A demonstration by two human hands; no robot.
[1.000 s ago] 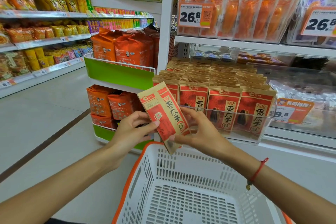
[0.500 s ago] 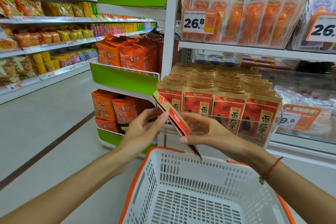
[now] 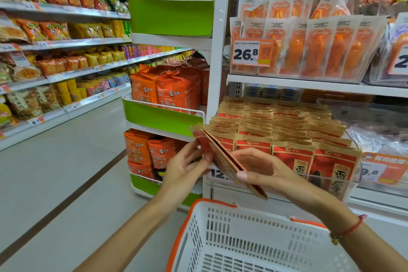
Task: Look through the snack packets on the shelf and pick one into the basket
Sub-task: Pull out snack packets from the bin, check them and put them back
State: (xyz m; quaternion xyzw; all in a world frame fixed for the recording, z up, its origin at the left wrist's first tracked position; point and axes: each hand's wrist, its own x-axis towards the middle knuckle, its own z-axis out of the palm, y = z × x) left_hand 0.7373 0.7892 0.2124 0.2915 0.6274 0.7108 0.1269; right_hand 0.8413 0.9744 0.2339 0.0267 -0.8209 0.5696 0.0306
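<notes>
I hold one red and tan snack packet (image 3: 223, 159) edge-on in front of the shelf, tilted from upper left to lower right. My left hand (image 3: 184, 166) pinches its upper part from the left. My right hand (image 3: 262, 170) grips its lower part, thumb on the near face. Behind it, rows of the same packets (image 3: 287, 130) stand in a clear bin on the shelf. The white basket with an orange rim (image 3: 247, 240) sits directly below my hands and looks empty.
An end rack with green trays (image 3: 163, 117) holds orange bags to the left. Orange packets with a 26.8 price tag (image 3: 249, 53) fill the upper shelf. Snack shelves line the aisle at far left (image 3: 55, 62), with open floor between.
The packet has turned from face-on to edge-on between my hands. The view has tipped upward and the basket sits lower in the frame.
</notes>
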